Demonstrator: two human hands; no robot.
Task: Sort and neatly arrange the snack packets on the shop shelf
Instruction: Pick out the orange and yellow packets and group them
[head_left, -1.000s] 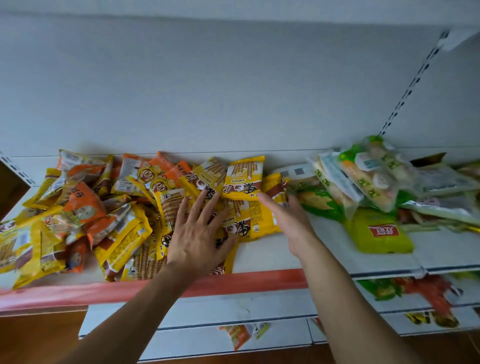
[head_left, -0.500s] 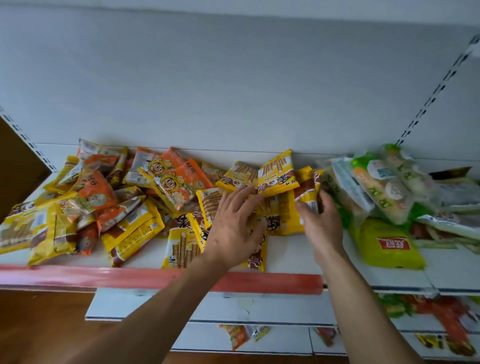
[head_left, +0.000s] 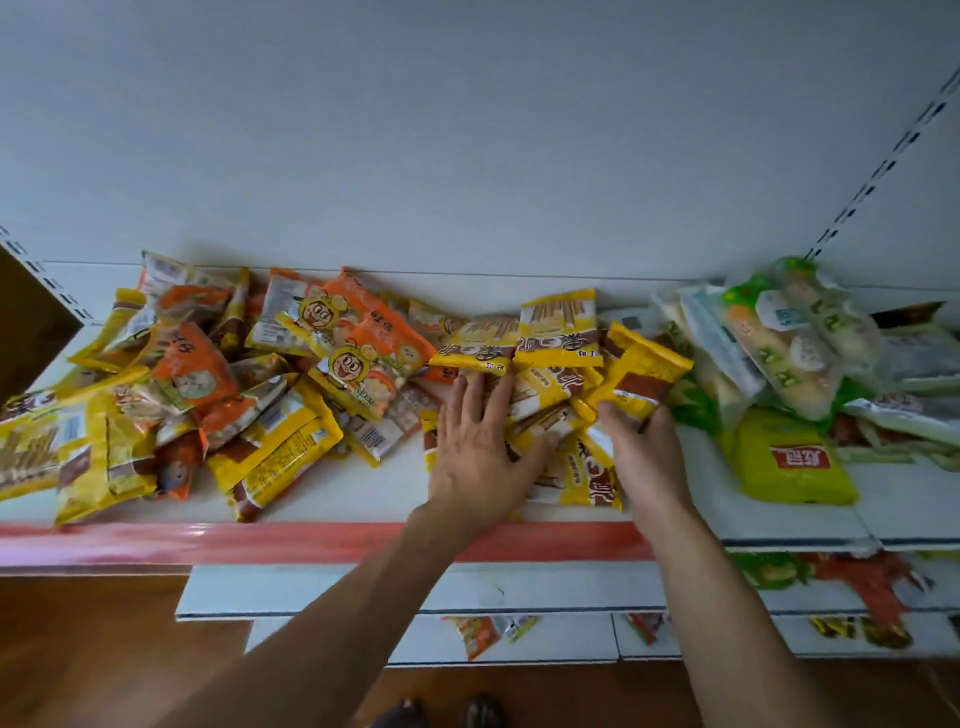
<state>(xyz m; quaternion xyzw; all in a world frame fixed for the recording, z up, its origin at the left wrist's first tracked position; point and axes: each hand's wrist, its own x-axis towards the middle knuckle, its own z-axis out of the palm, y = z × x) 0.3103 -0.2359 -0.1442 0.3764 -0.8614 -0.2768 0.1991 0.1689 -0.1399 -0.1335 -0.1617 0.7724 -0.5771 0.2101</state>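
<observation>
Our left hand (head_left: 483, 457) lies flat with fingers spread, pressing on the heap of yellow stick-biscuit packets (head_left: 558, 332) at the middle of the white shelf (head_left: 363, 493). Just right of it, our right hand (head_left: 647, 462) pinches a tilted yellow-and-brown packet (head_left: 647, 371) by its near edge. Orange cartoon-face packets (head_left: 358, 338) sprawl to the left. A green packet (head_left: 789, 462) and clear bread bags (head_left: 779, 343) lie to the right.
</observation>
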